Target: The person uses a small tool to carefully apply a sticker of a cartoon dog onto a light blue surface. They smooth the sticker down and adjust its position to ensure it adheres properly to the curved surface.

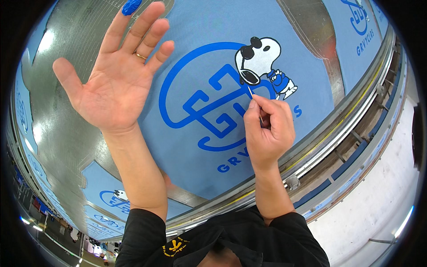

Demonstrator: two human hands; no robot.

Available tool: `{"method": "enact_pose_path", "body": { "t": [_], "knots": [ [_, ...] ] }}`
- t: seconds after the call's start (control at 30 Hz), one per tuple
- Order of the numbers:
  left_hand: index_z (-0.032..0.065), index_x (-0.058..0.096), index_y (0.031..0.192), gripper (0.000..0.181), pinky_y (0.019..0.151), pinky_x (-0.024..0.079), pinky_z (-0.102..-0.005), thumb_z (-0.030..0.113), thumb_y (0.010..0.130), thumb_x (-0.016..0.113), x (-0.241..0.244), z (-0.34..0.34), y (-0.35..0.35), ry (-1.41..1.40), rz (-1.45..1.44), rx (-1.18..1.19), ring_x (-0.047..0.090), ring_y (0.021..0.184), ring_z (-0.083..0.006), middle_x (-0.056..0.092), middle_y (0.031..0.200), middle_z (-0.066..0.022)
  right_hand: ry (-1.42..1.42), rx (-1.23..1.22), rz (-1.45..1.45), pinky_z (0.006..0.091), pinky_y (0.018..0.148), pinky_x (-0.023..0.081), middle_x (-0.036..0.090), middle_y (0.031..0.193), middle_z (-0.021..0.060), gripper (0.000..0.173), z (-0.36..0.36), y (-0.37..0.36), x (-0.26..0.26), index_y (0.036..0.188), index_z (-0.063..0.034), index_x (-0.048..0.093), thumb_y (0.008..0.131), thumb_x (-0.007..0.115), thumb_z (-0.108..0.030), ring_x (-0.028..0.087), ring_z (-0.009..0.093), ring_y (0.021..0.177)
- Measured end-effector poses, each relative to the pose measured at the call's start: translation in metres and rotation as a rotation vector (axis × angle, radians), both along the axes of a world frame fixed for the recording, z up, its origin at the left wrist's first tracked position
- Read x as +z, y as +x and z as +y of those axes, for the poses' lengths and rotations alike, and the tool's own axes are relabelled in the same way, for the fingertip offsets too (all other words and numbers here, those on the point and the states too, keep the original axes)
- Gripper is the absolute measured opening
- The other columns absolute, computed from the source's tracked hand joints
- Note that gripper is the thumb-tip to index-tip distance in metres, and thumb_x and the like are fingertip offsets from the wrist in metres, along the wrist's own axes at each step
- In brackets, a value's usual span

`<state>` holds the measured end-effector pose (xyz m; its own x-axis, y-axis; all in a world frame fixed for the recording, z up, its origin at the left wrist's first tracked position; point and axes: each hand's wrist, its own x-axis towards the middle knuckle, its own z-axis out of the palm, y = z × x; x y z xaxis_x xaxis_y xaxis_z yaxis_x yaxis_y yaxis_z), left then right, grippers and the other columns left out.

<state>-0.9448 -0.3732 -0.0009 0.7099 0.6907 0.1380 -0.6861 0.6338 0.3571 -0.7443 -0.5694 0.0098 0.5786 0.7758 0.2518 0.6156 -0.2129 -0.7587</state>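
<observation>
My left hand (116, 86) is raised palm up over the metal print table, fingers apart. It holds nothing, but a blob of thick blue paint (131, 6) sits on its index fingertip. In my right hand (270, 130), a thin pointed stick (250, 91) is pinched between thumb and fingers. The stick's tip is at the lower edge of a printed white cartoon dog (270, 50); I cannot tell whether it touches. Below the hands lies a light blue fabric panel (213, 180) with a dark blue looped emblem (173, 80) and lettering, partly hidden by my right hand.
More printed blue panels lie on the metal table (63, 100), at upper right (353, 60) and lower left (100, 180). A metal edge rail (320, 140) with a yellow line and clamps runs along the near side. Beyond it, right, is a white surface (367, 197).
</observation>
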Motion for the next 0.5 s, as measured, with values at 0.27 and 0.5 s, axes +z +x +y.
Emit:
{"method": "enact_pose_path", "body": {
  "t": [0.27, 0.5],
  "knots": [
    [-0.0052, 0.019, 0.163, 0.108, 0.124, 0.024, -0.0549, 0.076, 0.096, 0.045, -0.0003, -0.0011, 0.0003, 0.007, 0.006, 0.001, 0.03, 0.152, -0.0389, 0.015, 0.168, -0.0312, -0.03, 0.008, -0.021, 0.0239, 0.051, 0.043, 0.065, 0.083, 0.0062, 0.023, 0.0008, 0.0005, 0.0019, 0.097, -0.0003, 0.075, 0.077, 0.078, 0.012, 0.058, 0.01, 0.06],
    [-0.0059, 0.018, 0.162, 0.108, 0.125, 0.023, -0.0552, 0.076, 0.097, 0.044, -0.0006, 0.0, 0.0017, 0.017, -0.003, -0.012, 0.03, 0.152, -0.0392, 0.014, 0.168, -0.0313, -0.026, -0.02, -0.008, 0.0237, 0.049, 0.04, 0.065, 0.083, 0.0054, 0.025, 0.0001, 0.0012, 0.0006, 0.097, -0.0007, 0.075, 0.076, 0.077, 0.012, 0.055, 0.009, 0.058]
  ]
}}
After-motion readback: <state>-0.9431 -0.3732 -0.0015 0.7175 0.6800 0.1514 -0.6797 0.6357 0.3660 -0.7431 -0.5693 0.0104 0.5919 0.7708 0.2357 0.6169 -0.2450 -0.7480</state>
